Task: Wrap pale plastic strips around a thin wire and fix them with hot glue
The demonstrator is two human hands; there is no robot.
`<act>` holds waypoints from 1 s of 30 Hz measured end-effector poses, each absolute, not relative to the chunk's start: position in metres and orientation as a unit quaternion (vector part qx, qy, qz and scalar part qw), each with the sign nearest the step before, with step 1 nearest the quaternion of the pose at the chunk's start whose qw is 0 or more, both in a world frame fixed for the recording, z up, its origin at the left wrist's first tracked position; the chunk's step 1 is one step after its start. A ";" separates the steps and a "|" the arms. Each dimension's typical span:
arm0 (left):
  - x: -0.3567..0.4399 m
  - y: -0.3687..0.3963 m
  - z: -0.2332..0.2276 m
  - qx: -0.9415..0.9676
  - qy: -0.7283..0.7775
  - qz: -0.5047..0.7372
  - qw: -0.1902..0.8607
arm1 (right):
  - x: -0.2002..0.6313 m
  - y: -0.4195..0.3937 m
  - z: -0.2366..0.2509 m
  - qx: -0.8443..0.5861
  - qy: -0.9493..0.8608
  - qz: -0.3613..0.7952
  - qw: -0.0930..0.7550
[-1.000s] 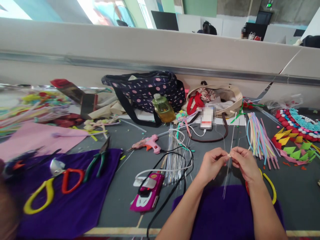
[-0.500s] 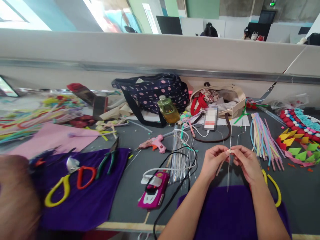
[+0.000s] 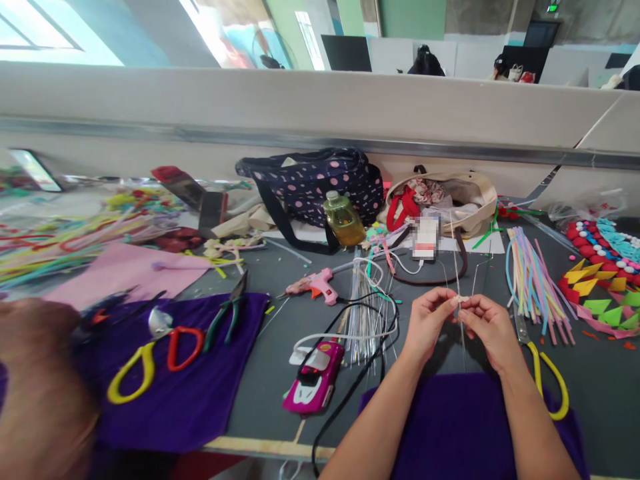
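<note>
My left hand (image 3: 433, 320) and right hand (image 3: 484, 325) pinch thin wires (image 3: 457, 267) just beyond the purple cloth (image 3: 450, 427) between my forearms; if 1 pinch loosens, they could slip askew (join too small to tell).

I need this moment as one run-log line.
left hand: pinching thin pale wire | right hand: pinching at same spot | right of hands: bundle of pastel stems

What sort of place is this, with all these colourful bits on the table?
Probably a craft workshop: a pink glue gun and green-handled pliers lie on the table, with a bundle of pastel strips farther right.
</note>
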State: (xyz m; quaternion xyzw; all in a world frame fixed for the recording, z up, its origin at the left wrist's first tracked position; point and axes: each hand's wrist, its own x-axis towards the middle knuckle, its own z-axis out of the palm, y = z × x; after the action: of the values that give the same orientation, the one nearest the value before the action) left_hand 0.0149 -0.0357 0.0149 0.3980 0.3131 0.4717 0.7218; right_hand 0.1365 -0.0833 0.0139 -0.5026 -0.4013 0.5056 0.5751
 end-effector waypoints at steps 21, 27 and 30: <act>0.014 -0.034 0.014 0.409 0.342 0.501 0.682 | 0.131 -0.084 0.015 -0.510 -0.410 0.523 0.546; 0.017 -0.030 0.004 0.426 0.326 0.512 0.671 | 0.137 -0.078 -0.003 -0.567 -0.472 0.440 0.512; 0.020 -0.027 -0.002 0.430 0.327 0.510 0.670 | 0.140 -0.075 -0.011 -0.584 -0.510 0.399 0.489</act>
State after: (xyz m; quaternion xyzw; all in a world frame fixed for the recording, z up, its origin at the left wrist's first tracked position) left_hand 0.0200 -0.0266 -0.0025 0.4295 0.3268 0.5102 0.6697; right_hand 0.1399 -0.0746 -0.0111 -0.5843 -0.5102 0.3985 0.4895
